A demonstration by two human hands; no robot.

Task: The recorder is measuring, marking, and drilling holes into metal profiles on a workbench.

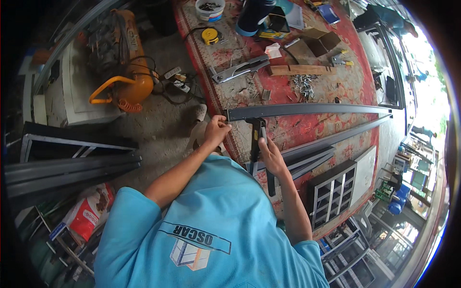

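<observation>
A long dark grey metal profile lies across the carpeted table, its near-left end in front of me. My left hand is at that end, thumb and fingers pinched together. Whatever they hold is too small to make out. My right hand grips a black hand riveter with long handles, one hanging down toward my shirt. The riveter's head is just below the profile, close to its left end. Farther back lies a loose pile of silver rivets.
More dark profiles lie on the right, beside a slatted metal frame. A silver tool, yellow tape measure, wooden block and white tub stand farther back. An orange compressor is on the left floor.
</observation>
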